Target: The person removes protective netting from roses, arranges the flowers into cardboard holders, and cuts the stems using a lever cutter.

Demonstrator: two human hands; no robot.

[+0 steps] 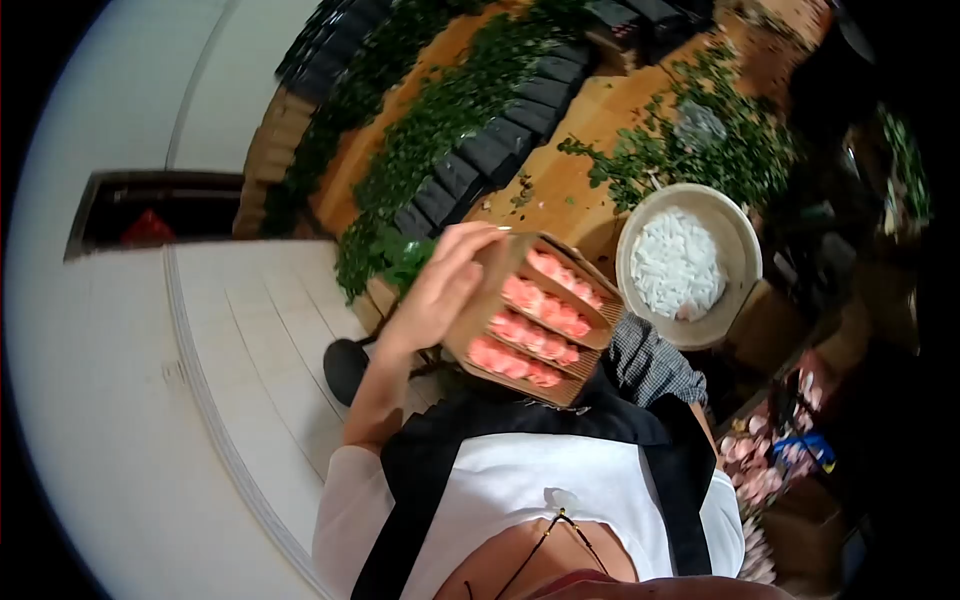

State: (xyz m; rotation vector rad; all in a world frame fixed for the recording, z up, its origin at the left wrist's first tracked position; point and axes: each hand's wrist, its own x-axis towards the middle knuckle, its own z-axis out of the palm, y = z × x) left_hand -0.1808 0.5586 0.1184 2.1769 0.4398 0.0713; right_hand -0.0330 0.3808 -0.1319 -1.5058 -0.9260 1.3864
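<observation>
A cardboard wrap (pixel 480 305) stands in front of my chest, tilted, its open end towards me. Pink roses (pixel 540 305) fill it in several rows, with corrugated cardboard between the rows. My left hand (pixel 447 283) lies along the wrap's left side, fingers stretched out and slightly apart. A grey checked sleeve (pixel 650 365) covers my right forearm and runs behind the wrap's right side, where my right hand is hidden.
A round pale bucket (pixel 745 265) holds white pieces (pixel 678 262). Beyond it are loose green stems (pixel 690 150). Rows of dark-wrapped bundles (pixel 495 150) with green leaves line the wooden surface (pixel 570 190). Pink flowers (pixel 755 460) are at the lower right, a white wall (pixel 100 350) left.
</observation>
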